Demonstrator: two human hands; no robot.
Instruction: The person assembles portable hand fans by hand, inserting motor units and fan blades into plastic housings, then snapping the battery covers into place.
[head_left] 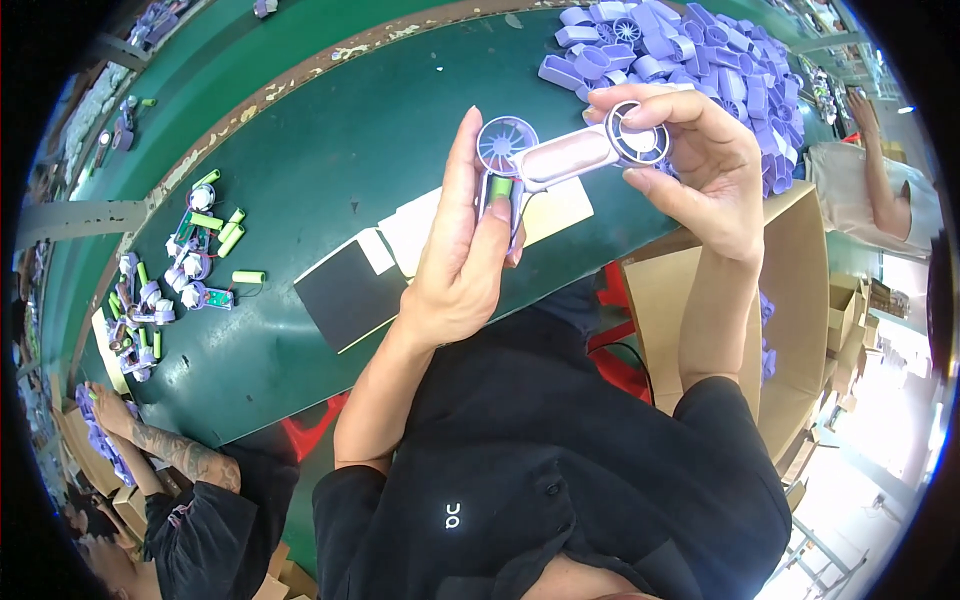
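Observation:
My left hand (452,285) is closed around a purple handheld-fan housing (507,147). Its round end has spokes, and a green cylindrical battery (501,189) shows in the handle part beside my thumb. My right hand (715,170) pinches the ringed end of a second purple fan shell (568,158), a long piece with a pale, shiny inner face. Its other end overlaps the housing close to the spokes; whether the two are joined I cannot tell. Both pieces are raised above the green table (300,210).
Purple shells (690,70) lie heaped at the far right. Fan motors with green batteries (190,250) lie in clusters on the left. Paper sheets and a dark card (350,290) lie beneath my hands. A cardboard box (790,300) stands at my right. A co-worker's tattooed arm (180,450) is at lower left.

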